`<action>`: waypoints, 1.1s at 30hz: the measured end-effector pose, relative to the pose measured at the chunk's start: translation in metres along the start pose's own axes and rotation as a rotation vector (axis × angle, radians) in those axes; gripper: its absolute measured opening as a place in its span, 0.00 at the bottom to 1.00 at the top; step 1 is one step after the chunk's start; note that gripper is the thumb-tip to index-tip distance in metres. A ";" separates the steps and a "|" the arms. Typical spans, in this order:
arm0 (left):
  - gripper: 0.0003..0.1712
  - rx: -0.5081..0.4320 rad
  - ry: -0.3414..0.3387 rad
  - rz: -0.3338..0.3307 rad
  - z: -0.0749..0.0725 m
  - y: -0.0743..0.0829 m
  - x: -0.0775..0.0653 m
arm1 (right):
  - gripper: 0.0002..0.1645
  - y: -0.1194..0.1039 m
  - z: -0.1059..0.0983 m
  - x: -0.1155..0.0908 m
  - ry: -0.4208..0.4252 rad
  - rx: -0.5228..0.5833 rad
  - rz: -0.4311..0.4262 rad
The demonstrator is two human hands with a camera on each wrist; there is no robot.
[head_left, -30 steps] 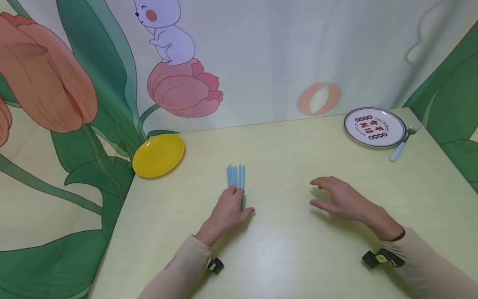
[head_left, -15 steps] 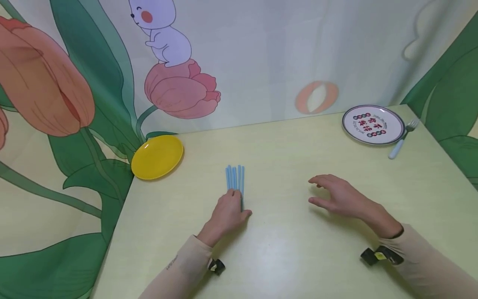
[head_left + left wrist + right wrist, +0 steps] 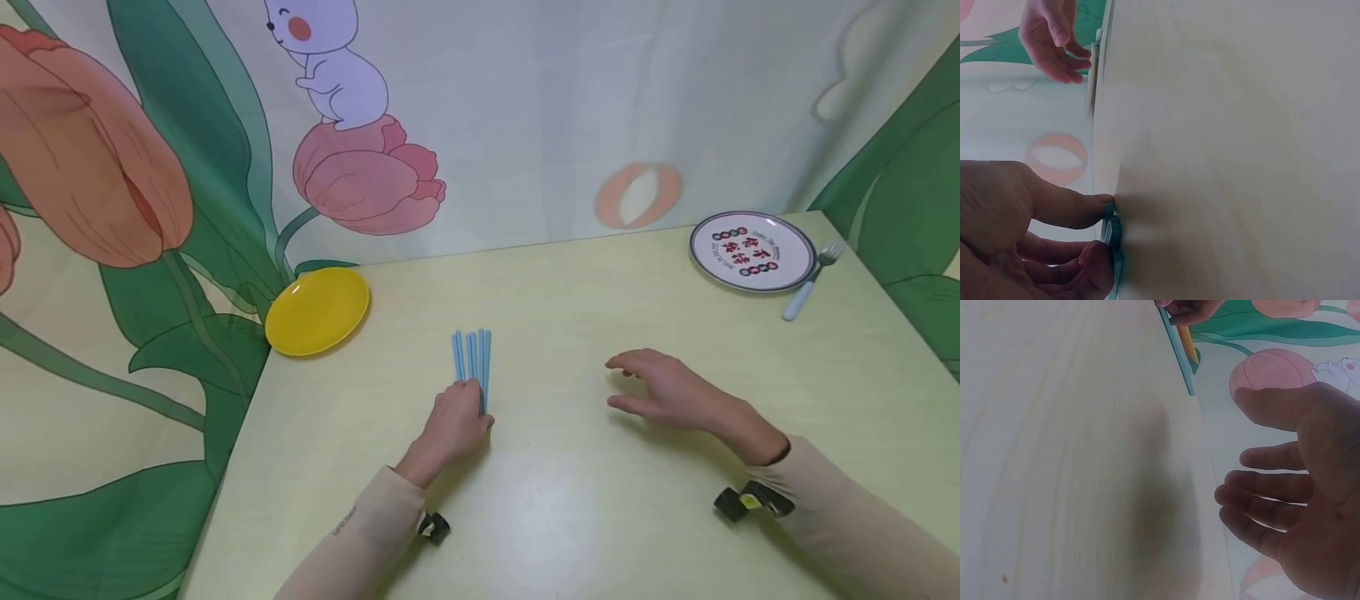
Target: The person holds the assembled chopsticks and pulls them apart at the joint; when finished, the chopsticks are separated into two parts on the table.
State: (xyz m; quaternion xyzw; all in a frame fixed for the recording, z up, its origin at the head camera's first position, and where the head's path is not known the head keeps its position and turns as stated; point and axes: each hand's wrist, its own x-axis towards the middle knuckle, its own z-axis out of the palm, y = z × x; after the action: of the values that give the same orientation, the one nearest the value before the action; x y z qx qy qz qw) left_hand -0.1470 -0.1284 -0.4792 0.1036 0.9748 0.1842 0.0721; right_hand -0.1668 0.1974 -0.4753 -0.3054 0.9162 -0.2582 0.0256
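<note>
Several light-blue chopsticks (image 3: 472, 354) lie side by side on the table, their far ends slightly fanned. My left hand (image 3: 452, 423) is over their near part and hides it. In the left wrist view, the thumb (image 3: 1075, 206) and fingers of that hand pinch the chopsticks (image 3: 1112, 234) from both sides, close to the tabletop. My right hand (image 3: 667, 390) hovers above the table to the right of the chopsticks, fingers apart and loosely bent, holding nothing. Its shadow falls on the table below it in the right wrist view.
At the table's back left corner lies a yellow plate (image 3: 318, 312). A white plate (image 3: 752, 252) with red lettering lies at the back right, with a fork (image 3: 812, 282) against its right side. A printed curtain (image 3: 517, 125) hangs behind the table's back edge.
My left thumb has drawn in against the chopsticks, and some of them now sit closer together. My right hand has shifted slightly left. The plates and fork have stayed put.
</note>
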 end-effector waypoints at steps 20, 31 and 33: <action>0.08 0.076 0.025 0.058 -0.003 0.001 0.000 | 0.28 -0.010 0.011 0.030 -0.024 -0.072 -0.199; 0.12 0.077 0.039 0.066 -0.013 0.002 0.006 | 0.25 -0.023 0.011 0.057 0.028 -0.107 -0.312; 0.12 0.070 0.046 0.074 -0.015 0.002 0.008 | 0.25 -0.026 0.012 0.061 0.052 -0.117 -0.343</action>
State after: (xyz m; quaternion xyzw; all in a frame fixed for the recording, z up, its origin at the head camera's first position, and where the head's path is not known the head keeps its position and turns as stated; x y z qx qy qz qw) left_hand -0.1569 -0.1303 -0.4655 0.1379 0.9775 0.1550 0.0392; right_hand -0.1997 0.1394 -0.4664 -0.4512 0.8645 -0.2130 -0.0602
